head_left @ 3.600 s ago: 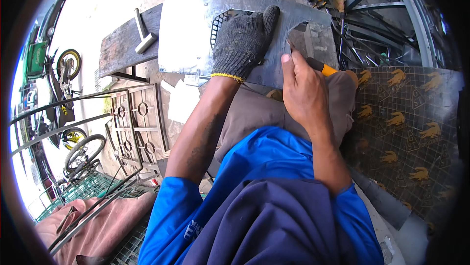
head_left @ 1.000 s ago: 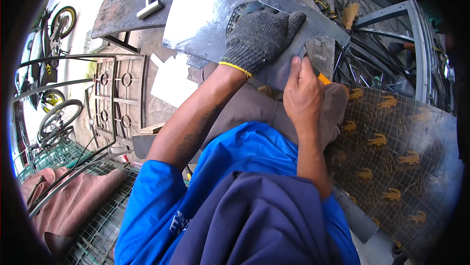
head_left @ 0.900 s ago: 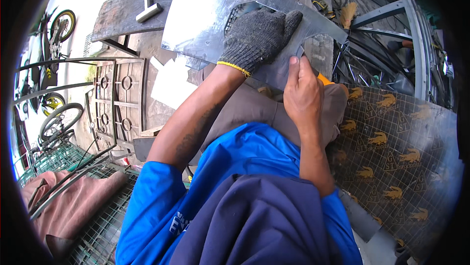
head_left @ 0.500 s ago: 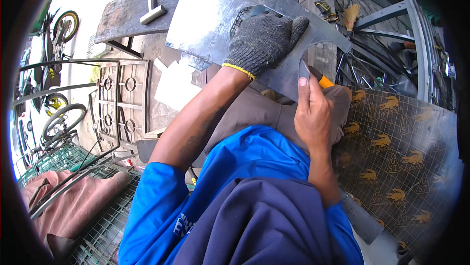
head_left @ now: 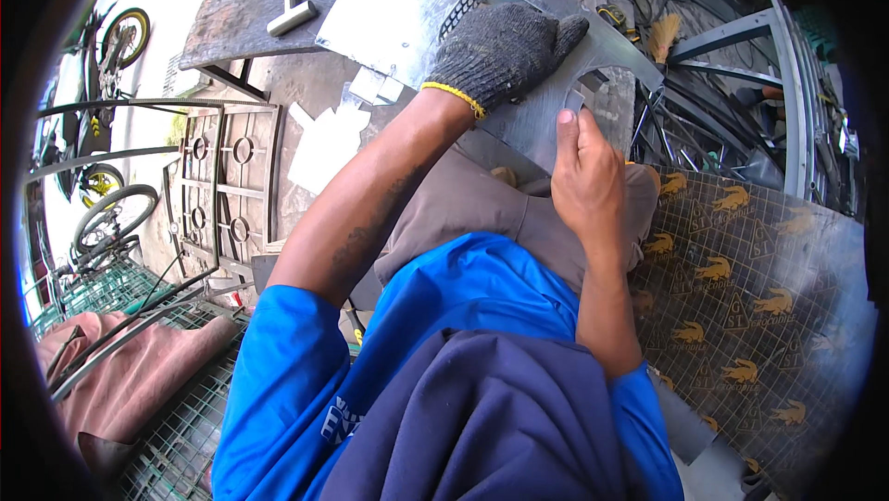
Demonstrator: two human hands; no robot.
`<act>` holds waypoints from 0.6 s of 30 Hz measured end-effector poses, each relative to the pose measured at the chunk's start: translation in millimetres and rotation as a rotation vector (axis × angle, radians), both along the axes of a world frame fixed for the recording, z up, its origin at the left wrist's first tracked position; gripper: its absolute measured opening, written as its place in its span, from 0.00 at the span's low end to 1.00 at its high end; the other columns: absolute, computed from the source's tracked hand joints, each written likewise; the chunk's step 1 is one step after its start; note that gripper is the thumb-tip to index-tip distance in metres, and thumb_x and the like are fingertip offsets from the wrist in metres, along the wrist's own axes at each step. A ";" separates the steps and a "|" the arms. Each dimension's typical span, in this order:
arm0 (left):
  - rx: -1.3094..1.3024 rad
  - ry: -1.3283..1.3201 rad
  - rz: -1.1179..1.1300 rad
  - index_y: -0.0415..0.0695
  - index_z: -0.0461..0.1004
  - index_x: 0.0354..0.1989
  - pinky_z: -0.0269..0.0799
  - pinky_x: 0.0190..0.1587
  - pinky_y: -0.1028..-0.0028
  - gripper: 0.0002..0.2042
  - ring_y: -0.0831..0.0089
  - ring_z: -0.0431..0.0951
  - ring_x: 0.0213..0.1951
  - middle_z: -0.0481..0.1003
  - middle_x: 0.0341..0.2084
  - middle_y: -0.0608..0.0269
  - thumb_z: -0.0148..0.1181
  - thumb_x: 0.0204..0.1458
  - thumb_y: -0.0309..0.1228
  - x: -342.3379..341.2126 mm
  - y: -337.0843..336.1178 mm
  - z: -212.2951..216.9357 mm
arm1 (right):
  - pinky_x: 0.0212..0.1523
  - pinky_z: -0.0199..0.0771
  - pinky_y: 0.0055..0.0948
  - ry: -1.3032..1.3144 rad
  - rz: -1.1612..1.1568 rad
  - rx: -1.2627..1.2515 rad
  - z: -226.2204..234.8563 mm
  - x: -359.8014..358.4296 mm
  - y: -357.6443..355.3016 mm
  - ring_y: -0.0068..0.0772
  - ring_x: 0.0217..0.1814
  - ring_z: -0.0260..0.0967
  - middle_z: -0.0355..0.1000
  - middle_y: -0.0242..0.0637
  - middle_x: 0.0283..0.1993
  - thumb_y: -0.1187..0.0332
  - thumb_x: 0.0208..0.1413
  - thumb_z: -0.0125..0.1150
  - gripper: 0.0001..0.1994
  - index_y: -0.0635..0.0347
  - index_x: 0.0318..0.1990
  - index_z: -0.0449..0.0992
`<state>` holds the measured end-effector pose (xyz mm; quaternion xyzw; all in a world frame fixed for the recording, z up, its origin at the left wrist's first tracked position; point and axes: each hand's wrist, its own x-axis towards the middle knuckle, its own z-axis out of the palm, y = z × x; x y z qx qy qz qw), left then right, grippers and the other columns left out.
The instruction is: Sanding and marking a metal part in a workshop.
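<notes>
A shiny metal sheet (head_left: pixel 389 15) with cut-outs lies tilted above my lap. My left hand (head_left: pixel 500 56), in a dark grey knit glove with a yellow cuff, bears on its middle. Its fingers curl over the rim of an opening and their tips are hidden; the thumb sticks out to the right. My bare right hand (head_left: pixel 588 172) is closed at the curved cut-out on the sheet's right side. Thumb and forefinger pinch a narrow flat metal piece (head_left: pixel 574 100); whether it is joined to the sheet I cannot tell.
A mallet (head_left: pixel 293 18) rests on a dark wooden bench (head_left: pixel 222 33) at the far left. White offcuts (head_left: pixel 324 149) lie on the ground below it. A patterned dark board (head_left: pixel 741 316) is at my right, with metal frames (head_left: pixel 792 84) and a small brush (head_left: pixel 664 36) beyond.
My right hand has shifted slightly up and left along the cut-out, and the orange-and-black thing beside it no longer shows. The sheet has moved a little upward with my left hand.
</notes>
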<state>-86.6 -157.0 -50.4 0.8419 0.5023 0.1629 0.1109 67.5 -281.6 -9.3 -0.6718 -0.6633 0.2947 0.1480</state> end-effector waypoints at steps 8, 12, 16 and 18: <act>0.166 0.019 -0.088 0.49 0.77 0.59 0.76 0.38 0.52 0.20 0.47 0.82 0.32 0.79 0.28 0.43 0.46 0.69 0.46 -4.1 1.6 -5.6 | 0.43 0.68 0.55 0.075 0.171 0.343 -4.4 7.0 -9.4 0.66 0.38 0.73 0.74 0.57 0.28 0.65 0.73 0.49 0.13 0.66 0.36 0.70; 0.002 -0.116 0.074 0.43 0.84 0.31 0.78 0.43 0.50 0.32 0.44 0.83 0.34 0.81 0.28 0.43 0.42 0.67 0.57 -4.1 -5.9 21.8 | 0.39 0.67 0.57 0.103 0.100 0.092 -1.8 10.0 -6.0 0.68 0.40 0.71 0.72 0.61 0.32 0.65 0.73 0.50 0.15 0.68 0.35 0.68; 0.073 -0.095 0.054 0.43 0.84 0.31 0.78 0.43 0.51 0.32 0.44 0.83 0.34 0.81 0.28 0.44 0.42 0.66 0.58 -5.0 -8.0 15.3 | 0.38 0.65 0.57 0.157 0.206 0.102 5.1 24.2 -17.9 0.69 0.40 0.71 0.72 0.61 0.35 0.64 0.73 0.50 0.15 0.67 0.37 0.69; 0.137 -0.089 0.034 0.43 0.83 0.35 0.77 0.41 0.51 0.22 0.46 0.82 0.33 0.80 0.27 0.46 0.46 0.66 0.46 -3.5 -5.7 18.3 | 0.35 0.65 0.57 0.113 0.104 -0.058 14.3 12.8 -4.5 0.70 0.36 0.70 0.70 0.60 0.29 0.64 0.73 0.50 0.14 0.66 0.38 0.71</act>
